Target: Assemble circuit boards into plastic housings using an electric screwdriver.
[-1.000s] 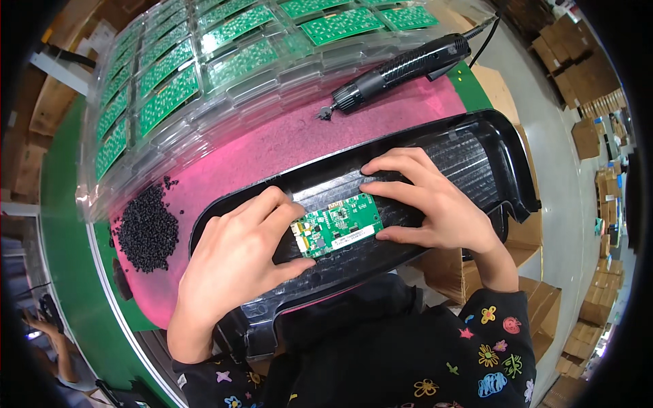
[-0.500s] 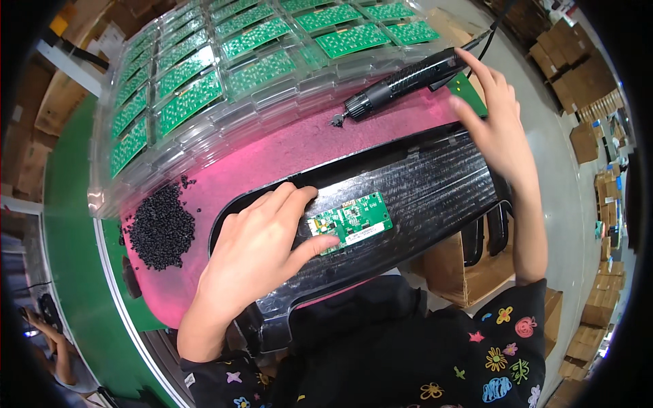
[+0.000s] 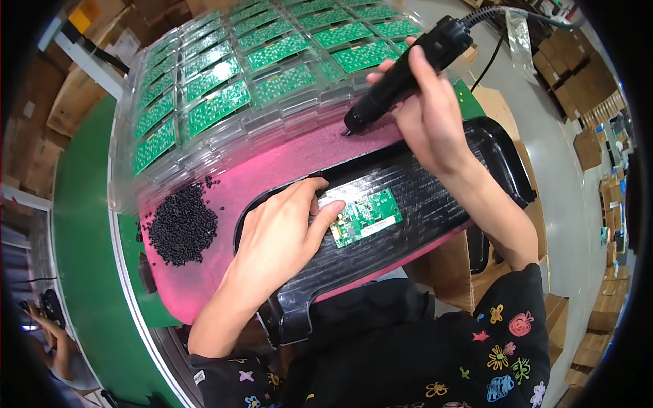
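Note:
A long black plastic housing (image 3: 435,183) lies across the pink mat, its hollow side up. Inside it sits a green circuit board (image 3: 371,216) with a white strip along one edge. My left hand (image 3: 282,221) rests over the housing's left part, thumb stretched to the board's left corner and the other fingers at the far wall. Those fingertips are partly hidden. In my right hand (image 3: 432,112) is a black electric screwdriver (image 3: 401,78), held tilted with its tip down near the mat, beyond the housing. Its tip is small and dark, so I cannot tell whether it carries a screw.
A heap of small black screws (image 3: 182,228) lies on the pink mat (image 3: 255,180) at the left. Stacked clear trays (image 3: 238,129) of green boards stand behind. A cable (image 3: 524,13) trails from the screwdriver to the upper right. An open cardboard box (image 3: 449,272) stands at the near right.
My right hand has taken hold of the screwdriver, which lay on the mat, and raised its back end. The housing, board and left hand appear slightly further right in the view.

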Available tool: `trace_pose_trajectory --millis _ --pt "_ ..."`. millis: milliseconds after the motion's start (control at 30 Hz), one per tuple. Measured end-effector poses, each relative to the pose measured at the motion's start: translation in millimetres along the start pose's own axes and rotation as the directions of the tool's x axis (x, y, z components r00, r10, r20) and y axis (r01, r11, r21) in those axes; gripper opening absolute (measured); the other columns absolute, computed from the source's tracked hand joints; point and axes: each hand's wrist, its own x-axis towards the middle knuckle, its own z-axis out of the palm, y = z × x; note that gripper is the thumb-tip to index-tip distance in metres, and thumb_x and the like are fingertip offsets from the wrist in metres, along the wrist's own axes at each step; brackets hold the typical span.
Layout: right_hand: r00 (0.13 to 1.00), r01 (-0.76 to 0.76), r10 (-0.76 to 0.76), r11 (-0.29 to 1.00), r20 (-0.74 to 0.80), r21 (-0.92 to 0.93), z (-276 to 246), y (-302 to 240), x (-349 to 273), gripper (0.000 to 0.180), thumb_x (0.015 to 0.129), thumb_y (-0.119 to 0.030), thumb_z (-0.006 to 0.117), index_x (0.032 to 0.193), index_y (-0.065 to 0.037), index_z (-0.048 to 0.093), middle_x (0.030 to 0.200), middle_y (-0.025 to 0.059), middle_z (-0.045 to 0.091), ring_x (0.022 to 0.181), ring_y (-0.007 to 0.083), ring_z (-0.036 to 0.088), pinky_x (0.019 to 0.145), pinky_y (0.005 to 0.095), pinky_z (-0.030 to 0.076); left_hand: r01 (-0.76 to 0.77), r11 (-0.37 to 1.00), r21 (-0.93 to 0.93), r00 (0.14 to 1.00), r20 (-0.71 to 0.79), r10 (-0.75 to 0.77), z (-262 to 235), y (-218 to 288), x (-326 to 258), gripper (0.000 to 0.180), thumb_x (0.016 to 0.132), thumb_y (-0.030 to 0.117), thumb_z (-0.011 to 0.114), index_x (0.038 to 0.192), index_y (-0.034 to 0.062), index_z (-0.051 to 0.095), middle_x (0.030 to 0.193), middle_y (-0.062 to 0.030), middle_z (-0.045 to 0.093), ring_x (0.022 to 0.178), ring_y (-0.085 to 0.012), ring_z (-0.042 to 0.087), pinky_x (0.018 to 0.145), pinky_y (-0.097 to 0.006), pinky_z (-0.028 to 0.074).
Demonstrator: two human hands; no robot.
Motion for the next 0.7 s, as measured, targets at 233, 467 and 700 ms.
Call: trace_pose_trajectory --millis 233,467,700 --pt "0.983 -0.019 -0.059 0.909 0.173 0.417 24.8 -57.3 -20.4 0.050 0.101 -0.053 0.047 0.119 -0.007 0.051 0.074 -0.0018 0.048 0.064 0.0113 0.045 0.070 0.0318 0.041 -0.013 0.999 0.031 0.994 -0.105 0.016 4.7 -3.6 -1.3 0.034 0.095 0.025 0.062 0.114 -0.0030 0.064 0.083 -0.0137 0.066 0.072 -0.0288 0.066 0.071 -0.038 0.051" --pt "0.839 -0.206 -0.083 0.866 0.537 0.456 31.0 -58.7 -38.5 0.047 0.102 -0.055 0.044 0.115 -0.010 0.045 0.070 -0.0035 0.051 0.053 0.0087 0.048 0.063 0.0306 0.046 -0.537 0.755 -0.378 0.827 -0.055 0.560 -16.7 -7.8 1.0 0.026 0.089 0.006 0.067 0.113 -0.0033 0.064 0.101 -0.0168 0.067 0.086 -0.0342 0.066 0.078 -0.037 0.053" --pt "0.712 -0.252 -0.080 0.898 0.698 0.360 29.5 -64.7 -42.3 0.050 0.098 -0.057 0.051 0.116 -0.012 0.041 0.071 -0.0015 0.056 0.055 0.0111 0.056 0.064 0.0322 0.048 -0.684 0.722 -0.101 0.725 0.019 0.689 -14.2 -8.2 3.2 0.019 0.076 0.007 0.075 0.088 0.0036 0.061 0.079 -0.0076 0.059 0.071 -0.0251 0.062 0.056 -0.036 0.050"
